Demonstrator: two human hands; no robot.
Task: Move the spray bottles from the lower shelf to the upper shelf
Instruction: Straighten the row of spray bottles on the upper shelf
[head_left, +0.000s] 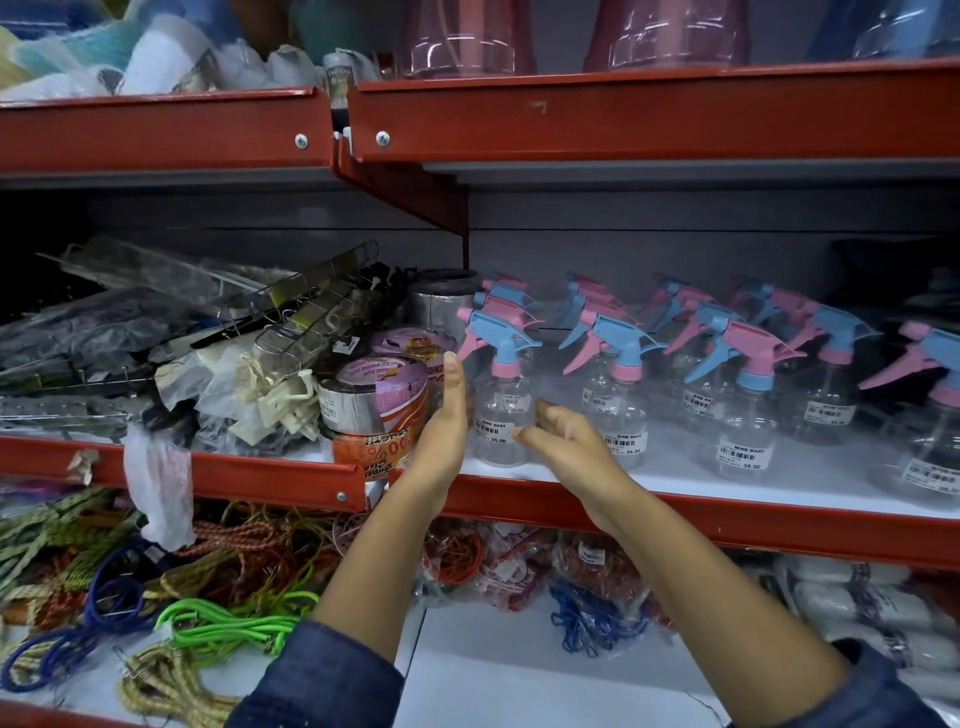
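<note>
Several clear spray bottles with pink and blue trigger heads stand in rows on the white middle shelf. The front-left spray bottle has a blue trigger head and a pink collar. My left hand is open, fingers straight up, just left of that bottle. My right hand is open with curled fingers, just right of it, in front of a second bottle. Neither hand grips the bottle. The upper shelf's red edge runs above, with pink and blue plastic containers standing on it.
Rolls of tape are stacked directly left of my left hand. Further left lie bagged hooks and wire racks. Below, bungee cords and bagged rubber bands fill the bottom shelf. A red bracket hangs under the upper shelf.
</note>
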